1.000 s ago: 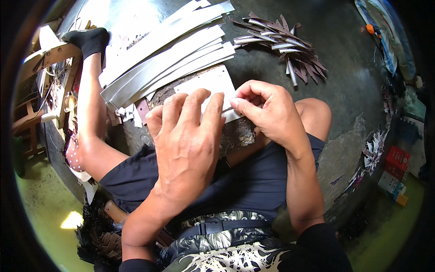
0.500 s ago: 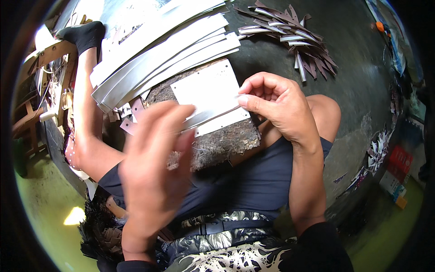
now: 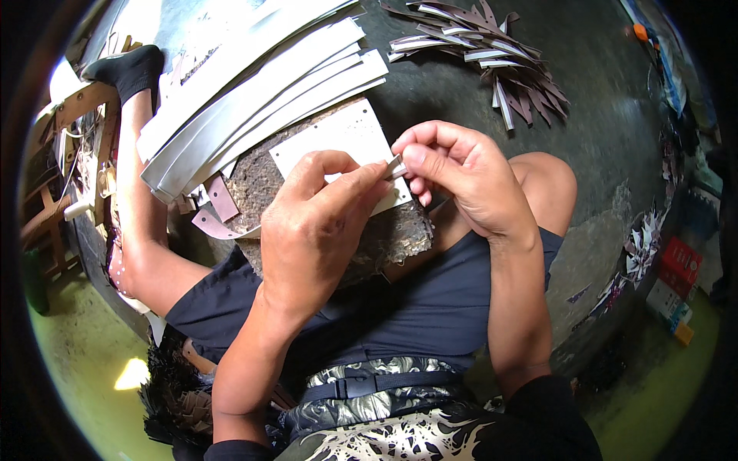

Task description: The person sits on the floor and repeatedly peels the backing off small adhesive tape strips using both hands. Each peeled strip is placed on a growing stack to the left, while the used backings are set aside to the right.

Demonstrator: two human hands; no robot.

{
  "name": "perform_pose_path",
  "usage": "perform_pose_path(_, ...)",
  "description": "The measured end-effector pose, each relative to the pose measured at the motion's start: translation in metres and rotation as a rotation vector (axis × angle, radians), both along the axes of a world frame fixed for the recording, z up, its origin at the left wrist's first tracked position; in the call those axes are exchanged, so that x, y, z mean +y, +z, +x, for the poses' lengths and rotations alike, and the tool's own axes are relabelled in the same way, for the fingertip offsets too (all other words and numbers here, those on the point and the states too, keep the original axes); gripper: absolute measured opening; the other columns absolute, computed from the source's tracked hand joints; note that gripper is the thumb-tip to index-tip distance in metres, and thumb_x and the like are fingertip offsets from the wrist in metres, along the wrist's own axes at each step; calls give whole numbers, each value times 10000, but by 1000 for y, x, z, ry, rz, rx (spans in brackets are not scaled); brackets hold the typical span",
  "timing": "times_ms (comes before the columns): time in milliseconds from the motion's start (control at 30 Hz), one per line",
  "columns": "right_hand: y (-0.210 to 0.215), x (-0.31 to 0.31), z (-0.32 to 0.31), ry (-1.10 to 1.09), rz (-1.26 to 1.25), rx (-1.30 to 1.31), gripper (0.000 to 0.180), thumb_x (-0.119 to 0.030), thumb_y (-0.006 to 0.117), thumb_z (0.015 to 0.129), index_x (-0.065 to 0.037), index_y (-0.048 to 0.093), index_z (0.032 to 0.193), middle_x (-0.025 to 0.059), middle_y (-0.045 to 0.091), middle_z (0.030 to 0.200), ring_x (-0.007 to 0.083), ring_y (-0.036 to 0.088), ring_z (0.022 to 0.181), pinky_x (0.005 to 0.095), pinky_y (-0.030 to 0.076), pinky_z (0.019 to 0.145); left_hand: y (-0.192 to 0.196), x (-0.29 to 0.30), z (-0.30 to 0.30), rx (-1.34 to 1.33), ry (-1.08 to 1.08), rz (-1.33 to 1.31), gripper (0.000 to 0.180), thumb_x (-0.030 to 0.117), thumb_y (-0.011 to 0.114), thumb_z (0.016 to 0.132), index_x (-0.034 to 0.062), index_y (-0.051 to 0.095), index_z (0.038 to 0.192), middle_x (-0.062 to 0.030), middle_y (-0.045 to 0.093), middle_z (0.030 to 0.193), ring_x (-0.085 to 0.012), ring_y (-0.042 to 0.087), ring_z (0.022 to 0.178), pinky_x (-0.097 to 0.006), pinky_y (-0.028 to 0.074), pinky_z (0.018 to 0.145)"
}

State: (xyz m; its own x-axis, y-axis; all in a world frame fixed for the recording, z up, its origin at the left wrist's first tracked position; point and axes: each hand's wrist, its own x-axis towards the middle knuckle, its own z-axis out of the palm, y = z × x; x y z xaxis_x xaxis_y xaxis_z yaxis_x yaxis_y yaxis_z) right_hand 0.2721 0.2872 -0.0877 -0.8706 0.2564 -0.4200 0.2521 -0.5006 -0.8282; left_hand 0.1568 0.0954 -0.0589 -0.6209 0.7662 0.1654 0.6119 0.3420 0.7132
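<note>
Over the right edge of a white plate (image 3: 361,127) with small holes, my two hands meet. My left hand (image 3: 315,219) is closed, its thumb and fingertips pinching a narrow strip (image 3: 395,167) with a grey and white end. My right hand (image 3: 469,177) holds the same end between thumb and forefinger, its other fingers curled. My left hand hides most of the strip's length. The plate rests on a rough dark block (image 3: 257,180) above my lap. A curved pinkish strip (image 3: 215,227) with a hole comes out left of my left hand; whether it is the held strip, I cannot tell.
Long white sheet strips (image 3: 261,100) lie stacked beyond the block. A heap of cut brown and white strips (image 3: 492,54) is on the dark floor at far right. A small pinkish holed piece (image 3: 221,198) lies left of the block. Wooden frames (image 3: 84,115) stand at far left.
My left hand has moved right and up to meet my right hand at the strip's end, closing on it. The strip no longer lies stretched across the plate. My right hand keeps its pinch.
</note>
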Motion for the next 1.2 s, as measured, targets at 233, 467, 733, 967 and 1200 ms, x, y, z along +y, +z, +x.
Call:
perform_pose_path(233,6,-21,-4,-77,271,-134,209,-226,769,1129,-18,784,1137,-39,723,883,9,612,744,182,514,668,-2,-2,-4,173,-62,-23,238,126,935,893,138,879,1124,-51,717,1017,-219,709,788,-387,569,677)
perform_pose_path(467,3,-22,-2,-105,184,-110,209,-227,760,1135,-19,786,1143,-42,716,866,6,601,733,179,502,659,-12,-3,-7,179,-68,31,247,156,944,876,166,883,1115,-4,708,996,-211,638,814,-389,498,734)
perform_pose_path(733,-13,-26,-3,-122,220,-39,230,-240,733,1154,-15,745,1108,-51,693,891,9,574,760,199,482,664,-19,-3,-5,186,-49,60,297,183,966,859,192,883,1144,19,692,987,-196,605,858,-393,432,785)
perform_pose_path(967,-8,-40,-5,-249,207,-27,245,-234,753,1145,4,733,1090,-44,700,898,10,583,791,203,487,681,-19,-2,-4,176,-34,51,295,176,971,856,192,886,1138,19,684,985,-198,583,848,-395,431,793)
perform_pose_path(1200,-18,-42,-8,-302,7,-13,214,-226,779,1129,-18,736,1093,-45,703,899,-2,584,793,186,486,685,-15,-5,-5,156,-24,36,281,160,969,859,174,892,1128,14,689,974,-197,568,828,-370,453,762)
